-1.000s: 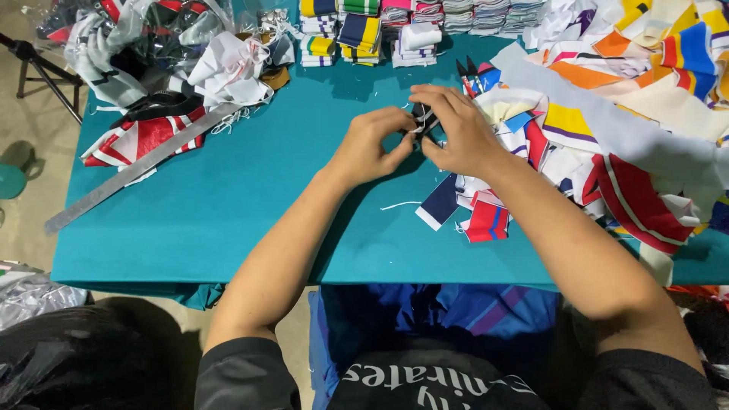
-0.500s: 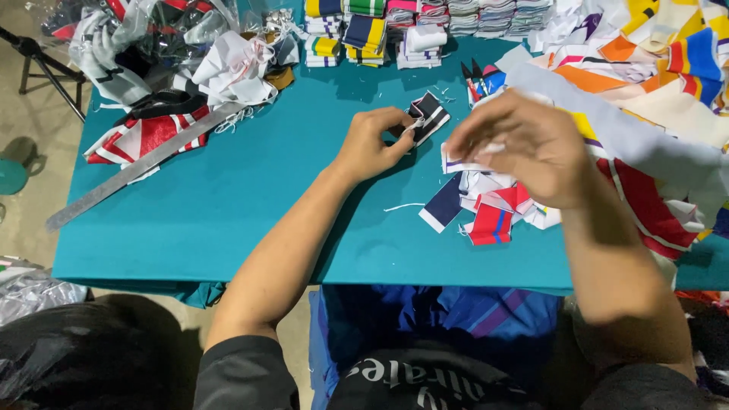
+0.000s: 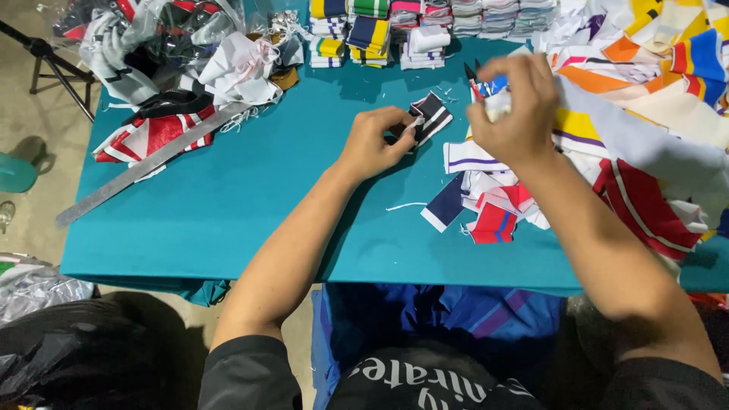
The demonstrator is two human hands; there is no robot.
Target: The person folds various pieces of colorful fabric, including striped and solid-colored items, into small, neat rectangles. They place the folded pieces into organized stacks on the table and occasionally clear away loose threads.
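In the head view, a dark striped fabric piece (image 3: 427, 115) is pinched flat on the teal table (image 3: 228, 205) by the left hand (image 3: 373, 143); at its 3 o'clock the raised right hand (image 3: 510, 114) is closed on a white scrap (image 3: 497, 106) (partly hidden), with folded striped stacks (image 3: 370, 30) at 12 o'clock

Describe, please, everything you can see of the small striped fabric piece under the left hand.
The striped fabric piece is a small, roughly rectangular scrap that looks like ribbed knit trim, dark with white bands and a thin reddish line. It lies flat and slightly angled on the teal table, just left of the scrap pile. The left hand pinches its near edge with fingertips; the right hand is raised apart from it, clutching something pale.
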